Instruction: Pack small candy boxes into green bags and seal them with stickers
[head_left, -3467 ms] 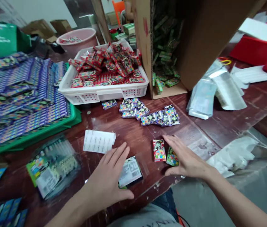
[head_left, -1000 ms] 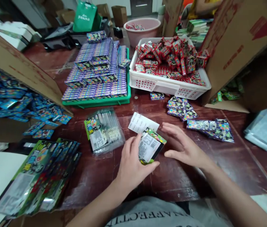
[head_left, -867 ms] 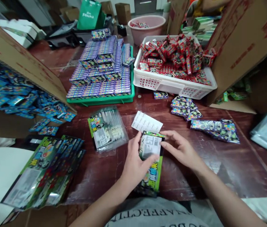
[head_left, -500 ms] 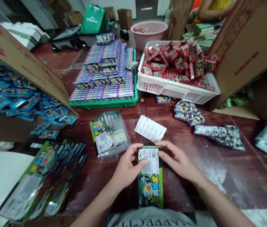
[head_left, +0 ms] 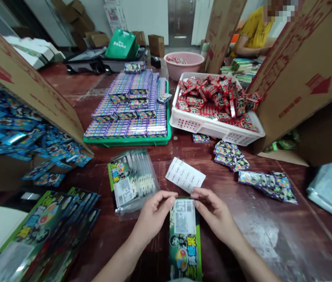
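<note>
A printed candy bag (head_left: 185, 246), green and black with a white label at its top, lies lengthwise in front of my body. My left hand (head_left: 153, 214) pinches its upper left corner between thumb and fingertips. At the upper right corner my right hand (head_left: 216, 214) does the same, thumb against the edge. Just beyond the fingers lies a white sheet of printed stickers (head_left: 185, 174). To the left of it rests a stack of clear-fronted bags (head_left: 133, 182) with the same print.
A green tray (head_left: 124, 141) of stacked purple packs and a white basket (head_left: 215, 131) heaped with red packets stand behind. Purple packets (head_left: 267, 186) lie at right, more printed bags (head_left: 42, 235) at left. Open cartons (head_left: 298, 78) flank the table; a person in yellow (head_left: 249, 39) sits beyond.
The view has tilted up, so the table things sit lower in the picture. My left thumb has moved from the label up to the bag's top edge.
</note>
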A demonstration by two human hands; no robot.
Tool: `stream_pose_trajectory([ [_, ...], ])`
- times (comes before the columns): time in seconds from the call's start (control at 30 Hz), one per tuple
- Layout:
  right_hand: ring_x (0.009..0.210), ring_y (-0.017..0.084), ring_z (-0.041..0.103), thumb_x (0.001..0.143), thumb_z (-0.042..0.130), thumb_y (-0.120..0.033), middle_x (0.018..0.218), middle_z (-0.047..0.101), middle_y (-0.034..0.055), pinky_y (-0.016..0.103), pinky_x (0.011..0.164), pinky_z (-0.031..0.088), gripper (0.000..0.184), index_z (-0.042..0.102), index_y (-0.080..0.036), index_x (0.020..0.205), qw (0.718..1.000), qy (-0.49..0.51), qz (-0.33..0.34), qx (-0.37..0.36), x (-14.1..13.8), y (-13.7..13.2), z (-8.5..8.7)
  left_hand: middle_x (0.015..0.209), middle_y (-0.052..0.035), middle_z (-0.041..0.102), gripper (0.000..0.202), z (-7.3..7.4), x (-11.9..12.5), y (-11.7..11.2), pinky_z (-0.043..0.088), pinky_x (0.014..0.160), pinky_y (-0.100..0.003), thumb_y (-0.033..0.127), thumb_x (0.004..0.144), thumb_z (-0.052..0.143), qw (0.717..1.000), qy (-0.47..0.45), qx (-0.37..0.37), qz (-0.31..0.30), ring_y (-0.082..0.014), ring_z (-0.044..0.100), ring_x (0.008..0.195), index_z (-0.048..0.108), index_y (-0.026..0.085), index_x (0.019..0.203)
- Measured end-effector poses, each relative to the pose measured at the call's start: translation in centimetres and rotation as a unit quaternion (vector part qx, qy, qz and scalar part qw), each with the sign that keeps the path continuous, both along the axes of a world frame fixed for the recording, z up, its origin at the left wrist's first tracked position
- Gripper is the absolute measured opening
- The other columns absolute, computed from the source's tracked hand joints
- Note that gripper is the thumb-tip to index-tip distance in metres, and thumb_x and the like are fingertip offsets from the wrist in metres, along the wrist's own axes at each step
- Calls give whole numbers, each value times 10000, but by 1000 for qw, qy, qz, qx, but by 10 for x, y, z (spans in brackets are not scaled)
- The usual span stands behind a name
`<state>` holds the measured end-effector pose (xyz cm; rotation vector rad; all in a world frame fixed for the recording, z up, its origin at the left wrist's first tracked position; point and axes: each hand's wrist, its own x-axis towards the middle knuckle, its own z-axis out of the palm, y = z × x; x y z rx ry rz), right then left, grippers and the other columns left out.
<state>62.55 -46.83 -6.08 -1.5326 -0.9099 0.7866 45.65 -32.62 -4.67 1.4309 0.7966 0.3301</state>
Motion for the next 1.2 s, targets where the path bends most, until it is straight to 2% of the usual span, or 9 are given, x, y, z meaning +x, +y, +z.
stream_pose_trajectory([
  [0.13, 988, 207, 663, 915, 684, -339, 1018, 730, 47, 347, 896, 511, 120, 742, -240, 947, 999, -15, 22, -32, 5, 4, 11, 1017, -56, 735, 189, 12, 2, 4, 506, 860, -338, 361, 912, 648, 999, 13, 14, -28, -206, 665, 956, 702, 190, 971],
  [0.3, 774, 157, 625, 837, 745, -322, 838, 692, 1, 299, 744, 497, 125, 699, -208, 860, 992, 83, -4, -98, 9, 14, 24, 901, -24, 721, 117, 17, 9, 8, 498, 799, -289, 273, 841, 714, 999, -2, -19, -33, -156, 653, 848, 688, 175, 901],
  [0.57, 793, 162, 643, 868, 731, -357, 846, 730, 18, 327, 794, 495, 153, 736, -208, 833, 989, 88, 59, -104, 25, 16, 32, 917, -38, 776, 162, 15, 14, 22, 508, 726, -271, 346, 850, 735, 993, 22, -109, -49, -146, 667, 784, 753, 190, 887],
  [0.8, 917, 188, 651, 944, 652, -399, 989, 686, 46, 347, 832, 508, 223, 755, -243, 821, 985, -51, 148, -66, 45, 11, 28, 1061, -37, 778, 160, 13, 9, 23, 532, 905, -336, 313, 858, 747, 992, 10, 21, -125, -195, 714, 975, 767, 222, 989],
  [0.87, 938, 199, 651, 948, 641, -414, 1016, 675, 53, 353, 840, 514, 221, 761, -252, 859, 980, -119, 151, -59, 53, 25, 24, 1024, -40, 775, 114, 11, 11, 25, 536, 885, -334, 294, 890, 703, 988, 10, 60, -139, -193, 715, 952, 758, 214, 950],
  [0.93, 981, 219, 646, 955, 623, -427, 1055, 675, 71, 374, 871, 516, 231, 752, -251, 1030, 970, -214, 102, -47, 62, 51, 18, 1062, -53, 761, 99, 10, 16, 27, 529, 906, -348, 275, 904, 677, 983, 11, 103, -150, -201, 706, 983, 753, 217, 928],
  [1.03, 1018, 252, 632, 965, 593, -444, 1105, 675, 122, 407, 898, 509, 430, 638, -173, 1295, 937, -342, 24, -66, 76, 99, 3, 1360, -77, 641, 71, 9, 25, 29, 485, 1006, -392, 245, 880, 690, 972, 18, 173, -158, -245, 645, 1181, 760, 237, 891],
  [1.1, 982, 252, 630, 965, 595, -427, 1065, 689, 122, 402, 874, 503, 416, 648, -149, 1270, 921, -381, 31, -82, 83, 126, -6, 1499, -80, 527, 62, 6, 32, 30, 489, 995, -405, 233, 862, 700, 967, 33, 189, -166, -278, 600, 1268, 761, 243, 865],
  [1.2, 915, 224, 605, 973, 593, -352, 949, 700, 67, 362, 838, 477, 224, 719, -200, 1079, 906, -409, 73, -77, 84, 145, -13, 1493, -110, 533, 46, -2, 39, 31, 531, 893, -402, 223, 836, 713, 968, 52, 180, -166, -305, 617, 1250, 757, 238, 843],
])
